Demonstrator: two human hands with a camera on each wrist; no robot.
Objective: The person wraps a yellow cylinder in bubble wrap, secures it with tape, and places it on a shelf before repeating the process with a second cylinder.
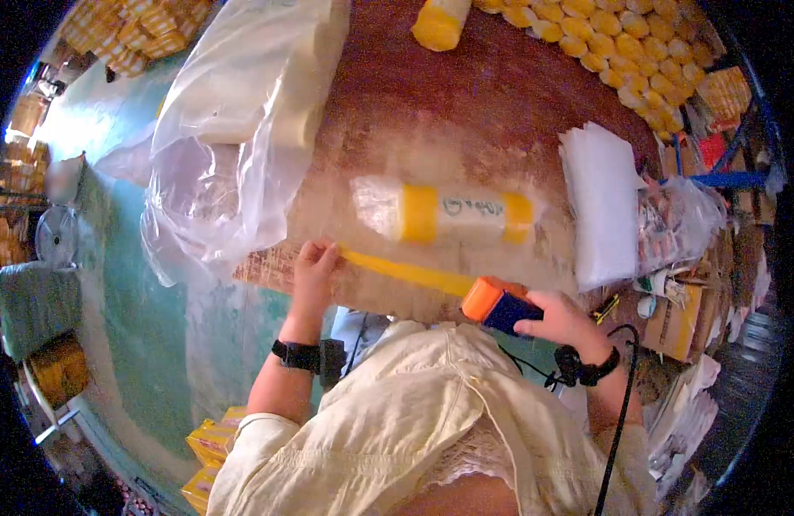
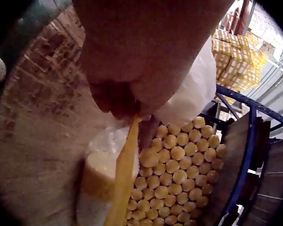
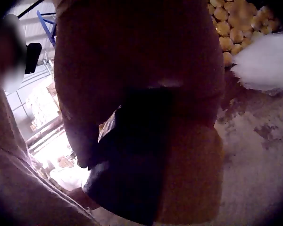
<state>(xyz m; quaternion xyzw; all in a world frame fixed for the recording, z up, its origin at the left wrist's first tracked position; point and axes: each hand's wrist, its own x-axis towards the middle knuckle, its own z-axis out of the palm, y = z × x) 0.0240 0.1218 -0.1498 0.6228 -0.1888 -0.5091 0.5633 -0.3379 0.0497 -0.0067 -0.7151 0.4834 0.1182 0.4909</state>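
Note:
My left hand (image 1: 314, 265) pinches one end of a strip of yellow tape (image 1: 406, 271) near the front edge of the wooden table. The strip stretches to an orange and dark blue tape dispenser (image 1: 503, 308), which my right hand (image 1: 562, 320) grips. Just beyond the strip lies a clear plastic-wrapped cylindrical package (image 1: 466, 213) with yellow bands and handwriting on it. In the left wrist view the taut tape (image 2: 125, 174) runs down from the fingertips, overlapping the package (image 2: 98, 176). Close up in the right wrist view, the dispenser (image 3: 137, 160) is dark and shadowed.
A large clear plastic bag (image 1: 242, 129) with pale rolls stands at the table's left. White foam sheets (image 1: 599, 202) lie to the right, beside a plastic-wrapped bundle (image 1: 677, 225). Another yellow-ended roll (image 1: 440, 24) and a stack of yellow-ended rolls (image 1: 603, 43) are at the back.

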